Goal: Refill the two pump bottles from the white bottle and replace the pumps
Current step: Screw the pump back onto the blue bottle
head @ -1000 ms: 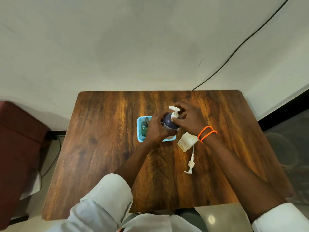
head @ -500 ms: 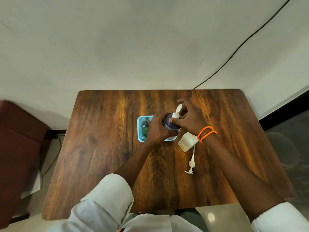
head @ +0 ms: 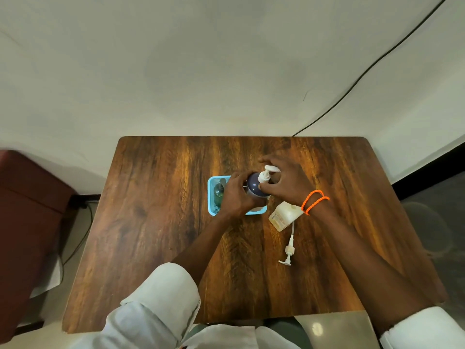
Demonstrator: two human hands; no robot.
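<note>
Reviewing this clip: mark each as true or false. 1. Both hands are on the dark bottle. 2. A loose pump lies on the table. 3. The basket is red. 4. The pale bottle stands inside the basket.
1. True: left hand grips the dark bottle, right hand its pump.
2. True: loose pump, table.
3. False: the basket is blue.
4. False: the pale bottle is outside it, on the table.

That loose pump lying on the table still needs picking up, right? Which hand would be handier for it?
Probably the right. The loose pump lies on the table under the right forearm, nearer the right hand, which works the dark bottle's pump. The left hand grips the dark bottle, steadying it.
</note>
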